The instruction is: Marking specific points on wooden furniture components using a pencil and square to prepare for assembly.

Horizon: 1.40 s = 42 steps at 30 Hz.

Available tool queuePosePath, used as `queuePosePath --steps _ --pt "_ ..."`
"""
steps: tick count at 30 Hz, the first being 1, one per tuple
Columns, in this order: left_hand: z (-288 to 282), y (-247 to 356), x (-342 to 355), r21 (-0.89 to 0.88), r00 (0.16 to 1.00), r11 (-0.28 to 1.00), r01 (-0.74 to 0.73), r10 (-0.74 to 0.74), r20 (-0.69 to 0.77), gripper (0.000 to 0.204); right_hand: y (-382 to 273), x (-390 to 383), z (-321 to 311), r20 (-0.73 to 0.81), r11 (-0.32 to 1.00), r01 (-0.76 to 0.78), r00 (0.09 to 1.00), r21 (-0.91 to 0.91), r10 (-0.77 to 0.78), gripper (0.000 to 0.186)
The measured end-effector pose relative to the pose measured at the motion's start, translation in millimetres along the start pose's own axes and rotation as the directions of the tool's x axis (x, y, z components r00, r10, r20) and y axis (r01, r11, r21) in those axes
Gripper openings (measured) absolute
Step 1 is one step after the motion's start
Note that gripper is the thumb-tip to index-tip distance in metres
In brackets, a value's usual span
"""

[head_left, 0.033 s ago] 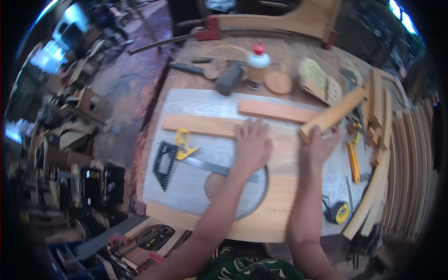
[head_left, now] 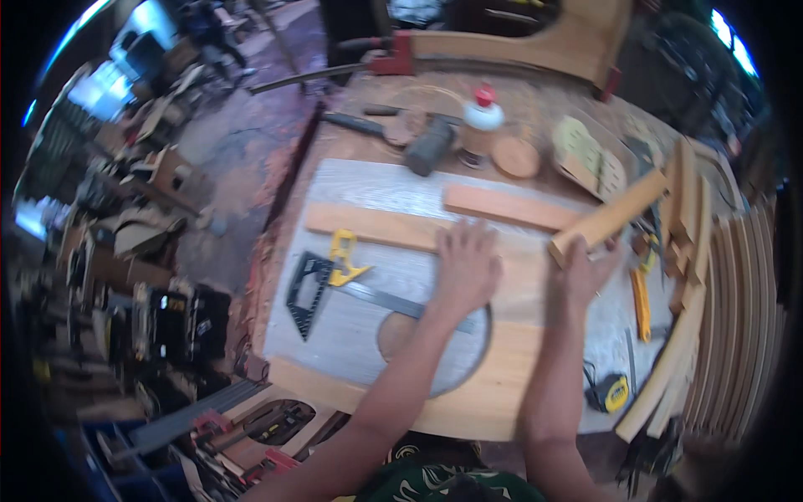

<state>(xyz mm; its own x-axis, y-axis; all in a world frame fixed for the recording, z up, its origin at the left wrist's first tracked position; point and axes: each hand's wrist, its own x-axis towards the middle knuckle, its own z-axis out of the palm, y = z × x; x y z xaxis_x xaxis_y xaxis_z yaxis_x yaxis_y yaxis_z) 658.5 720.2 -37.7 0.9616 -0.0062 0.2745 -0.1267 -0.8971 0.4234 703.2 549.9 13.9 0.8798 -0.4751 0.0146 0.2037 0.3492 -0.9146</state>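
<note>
My left hand point(head_left: 468, 272) rests palm down, fingers apart, on a pale wooden strip point(head_left: 368, 226) and the curved-cut board point(head_left: 510, 385) beside it. My right hand point(head_left: 585, 276) grips the lower end of a short wooden piece point(head_left: 619, 205), angled toward the upper right. A second strip point(head_left: 493, 201) lies beyond my left hand. Left of that hand are a yellow combination square point(head_left: 343, 263) with a steel rule and a black triangular square point(head_left: 301, 297), on a pale worktop point(head_left: 293, 335). A tape measure point(head_left: 611, 389) lies right of my right forearm.
Behind are a glue bottle point(head_left: 481, 130), mallet point(head_left: 427, 151), wooden disc point(head_left: 514, 159), sanding pads point(head_left: 585, 155) and clamped wooden piece point(head_left: 519, 50). A yellow knife point(head_left: 641, 305) and wood offcuts point(head_left: 686, 226) lie right. A cluttered floor point(head_left: 209, 184) with scattered boxes spreads left.
The whole view has shifted slightly to the right. My hands keep nearly the same place on the wood, with the short piece still in my right hand.
</note>
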Motion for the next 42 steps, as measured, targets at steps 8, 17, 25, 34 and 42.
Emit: queuePosePath --steps 8,17,25,34,42 --pt "-6.5 4.8 -1.6 -0.09 0.999 0.995 0.034 -0.037 -0.028 0.052 -0.5 11.4 0.6 -0.152 0.965 0.077 0.981 -0.25 -0.118 0.066" --pt "-3.4 10.4 1.0 -0.105 1.0 0.994 0.011 -0.013 -0.011 0.052 0.2 19.8 -5.0 -0.13 0.978 0.143 0.978 -0.15 -0.163 0.067" --pt "2.3 21.8 -2.3 -0.136 0.997 0.99 -0.047 0.056 0.062 0.053 27.3 41.8 -31.0 -0.13 0.947 0.194 0.964 -0.255 -0.232 0.059" --pt "1.0 22.8 -2.3 -0.16 0.996 0.986 -0.043 0.055 0.074 0.055 24.1 40.8 -34.7 -0.072 0.967 0.211 0.972 -0.142 -0.223 0.061" --pt "-7.6 27.2 4.7 -0.706 0.996 0.707 0.043 -0.085 -0.025 0.051 18.8 28.6 -32.6 -0.117 0.908 0.324 0.924 -0.266 -0.364 0.069"
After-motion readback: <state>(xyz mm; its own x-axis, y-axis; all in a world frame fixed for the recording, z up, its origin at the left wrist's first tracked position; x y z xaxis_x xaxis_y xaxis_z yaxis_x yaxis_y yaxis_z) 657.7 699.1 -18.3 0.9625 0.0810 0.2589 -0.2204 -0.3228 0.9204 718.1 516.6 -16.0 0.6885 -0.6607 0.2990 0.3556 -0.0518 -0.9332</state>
